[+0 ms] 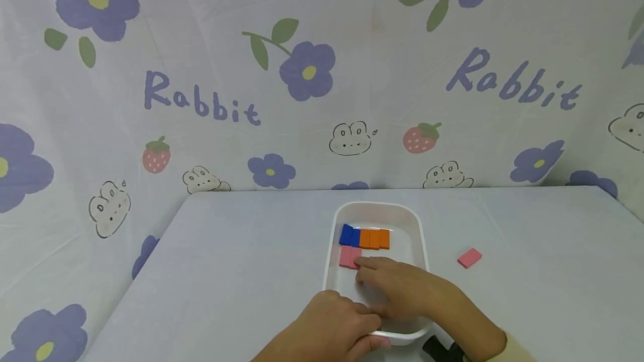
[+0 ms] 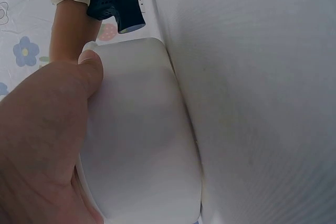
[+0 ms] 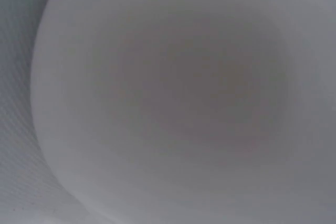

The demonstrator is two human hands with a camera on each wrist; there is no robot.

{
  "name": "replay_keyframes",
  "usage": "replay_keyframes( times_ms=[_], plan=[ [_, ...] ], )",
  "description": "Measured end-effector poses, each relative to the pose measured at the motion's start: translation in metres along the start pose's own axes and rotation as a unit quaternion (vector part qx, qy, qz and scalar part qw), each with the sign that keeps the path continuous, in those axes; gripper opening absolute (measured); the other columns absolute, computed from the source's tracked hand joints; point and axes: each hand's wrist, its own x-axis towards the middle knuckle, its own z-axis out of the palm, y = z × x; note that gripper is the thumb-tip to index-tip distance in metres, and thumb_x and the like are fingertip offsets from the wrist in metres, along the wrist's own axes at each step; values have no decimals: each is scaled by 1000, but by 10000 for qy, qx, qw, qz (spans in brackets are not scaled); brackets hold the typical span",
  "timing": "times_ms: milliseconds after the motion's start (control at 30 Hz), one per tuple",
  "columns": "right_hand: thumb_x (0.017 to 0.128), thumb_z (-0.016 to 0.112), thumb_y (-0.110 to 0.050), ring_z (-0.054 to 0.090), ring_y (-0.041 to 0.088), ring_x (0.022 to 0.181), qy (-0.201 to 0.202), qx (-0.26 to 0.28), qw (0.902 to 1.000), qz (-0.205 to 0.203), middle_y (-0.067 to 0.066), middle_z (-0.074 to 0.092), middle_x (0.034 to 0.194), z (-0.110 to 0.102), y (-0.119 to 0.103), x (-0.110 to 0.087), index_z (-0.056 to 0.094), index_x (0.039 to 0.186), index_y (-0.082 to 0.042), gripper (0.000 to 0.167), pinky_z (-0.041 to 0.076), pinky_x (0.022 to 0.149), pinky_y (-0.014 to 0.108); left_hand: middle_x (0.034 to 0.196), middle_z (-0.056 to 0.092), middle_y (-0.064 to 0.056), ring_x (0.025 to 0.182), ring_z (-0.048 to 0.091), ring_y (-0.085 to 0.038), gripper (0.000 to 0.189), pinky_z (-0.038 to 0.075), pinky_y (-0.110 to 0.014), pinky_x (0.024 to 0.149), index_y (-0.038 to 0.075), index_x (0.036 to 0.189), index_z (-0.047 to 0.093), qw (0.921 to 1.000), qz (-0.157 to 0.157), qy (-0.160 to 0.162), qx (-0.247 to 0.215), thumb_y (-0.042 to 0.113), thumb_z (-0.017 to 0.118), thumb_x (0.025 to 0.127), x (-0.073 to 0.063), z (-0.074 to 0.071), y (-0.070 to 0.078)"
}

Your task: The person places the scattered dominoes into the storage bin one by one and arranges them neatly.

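A white tray (image 1: 422, 239) stands on the table, holding small flat tiles. Two blue tiles (image 1: 350, 236) and several orange tiles (image 1: 374, 239) form one row; pink tiles (image 1: 347, 256) lie below the blue ones. The right hand (image 1: 402, 286) reaches inside the tray, its outstretched fingertips touching the right edge of the pink tiles; its thumb is hidden. The left hand (image 1: 338, 325) grips the tray's near rim, with its thumb on the outside. In the left wrist view, that hand (image 2: 47, 135) holds the tray wall (image 2: 142, 129). Blurred tray wall (image 3: 173, 98) fills the right wrist view.
One loose pink tile (image 1: 470, 258) lies on the table to the right of the tray. A black wrist device (image 1: 443, 349) is on the right forearm, near the tray's front corner. A patterned cloth (image 1: 302, 127) hangs behind the white table (image 1: 241, 250).
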Motion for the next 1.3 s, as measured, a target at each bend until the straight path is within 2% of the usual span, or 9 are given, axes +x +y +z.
replay_keyframes(
  times_ms=[267,400,467,633,767,867,967,1100,1300],
  plan=[
    [84,81,-35,46,28,135,-104,78,9997,218,8,48,150,-6,1,-4,64,126,-17,48,42,103,49,70,53,18,56,42,3,34,29,-17,51,26,80,62,10000,23,41,26,45,50,105,0,1,0],
    [85,81,-32,55,25,122,91,284,9988,379,3,56,140,-29,4,-16,64,125,-18,46,47,97,49,65,48,17,53,39,2,33,26,-16,49,25,79,59,9999,16,138,-19,45,51,104,0,2,1],
    [86,80,-32,58,25,118,268,408,9977,465,2,58,135,-44,7,-26,64,124,-18,43,49,95,50,64,46,16,52,37,2,34,25,-16,49,25,80,59,9999,-26,41,-103,46,49,105,1,2,1],
    [87,79,-37,58,31,118,553,324,9922,1072,8,59,135,-74,26,-50,65,125,-16,46,49,92,54,63,42,18,51,35,3,36,27,-16,49,26,85,62,9983,-196,-372,-409,48,43,106,2,1,1],
    [86,80,-31,62,34,106,488,-95,9840,1713,14,65,118,-84,51,-64,65,119,-6,44,51,85,56,62,40,18,50,32,2,36,25,-17,49,26,84,62,9991,-213,-292,-217,48,44,106,0,1,2],
    [85,80,-26,62,29,93,263,-281,9778,2062,8,66,101,-87,67,-68,63,111,-1,40,50,79,54,63,39,18,51,31,2,35,23,-18,49,26,83,61,9998,-197,-86,32,49,45,105,-2,2,2],
    [82,80,-21,60,26,86,183,-341,9757,2159,5,64,92,-85,78,-65,63,105,0,35,50,74,51,64,39,18,51,30,2,35,22,-19,49,27,82,60,9998,-194,14,85,49,46,105,-3,3,2],
    [80,81,-19,57,24,80,139,-345,9747,2204,5,63,91,-76,87,-59,62,99,-2,31,49,69,47,64,40,18,51,31,2,34,22,-18,49,27,83,61,9998,-184,16,45,48,46,105,-3,4,2],
    [79,79,-17,50,21,70,58,-192,9707,2396,3,54,77,-64,95,-56,57,88,-6,26,43,62,41,63,39,18,51,30,2,34,22,-18,49,27,85,62,9998,-177,-81,-11,48,45,105,-3,3,2]
  ],
)
